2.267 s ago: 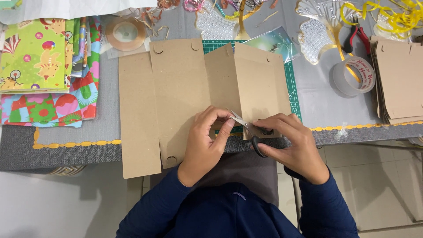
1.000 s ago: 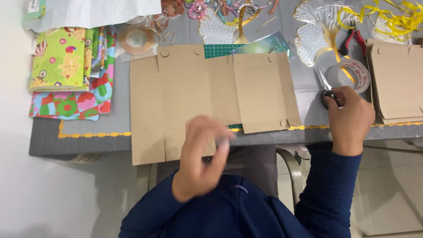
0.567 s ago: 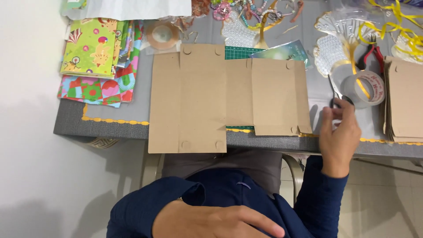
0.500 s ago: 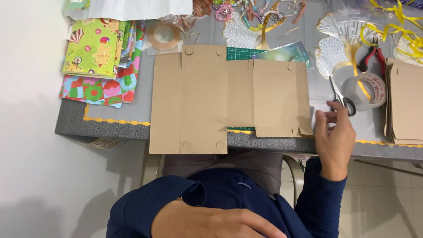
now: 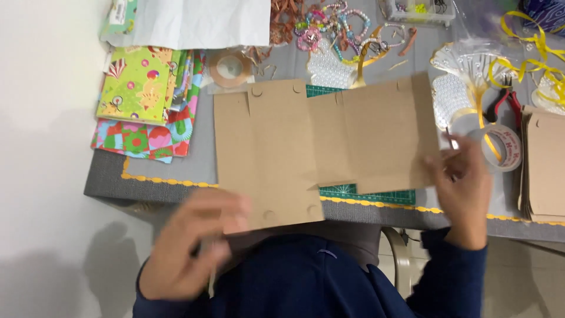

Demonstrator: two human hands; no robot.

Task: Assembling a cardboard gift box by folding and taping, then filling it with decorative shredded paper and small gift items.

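Observation:
A flat brown card sheet [image 5: 294,147] with folds, notches and small round holes lies across the grey table [image 5: 147,171], its lower left part hanging over the front edge. My right hand [image 5: 462,182] grips the sheet's right edge. My left hand [image 5: 194,247] is blurred by motion at the sheet's lower left corner, fingers overlapping the card; whether it grips the card is unclear. A thin metal tip of the scissors [image 5: 450,141] shows just above my right hand. A green cutting mat [image 5: 365,193] lies under the sheet.
Colourful patterned papers [image 5: 141,100] are stacked at the left. A tape roll [image 5: 503,147] sits right of my hand, with red pliers [image 5: 509,103], yellow ribbon [image 5: 529,65] and more brown card [image 5: 544,165]. Another tape roll [image 5: 228,68], beads [image 5: 321,29] and white paper [image 5: 200,20] lie at the back.
My right hand has left the scissors by the tape roll and taken the sheet's right edge. My left hand has risen from my lap to the sheet's lower left corner.

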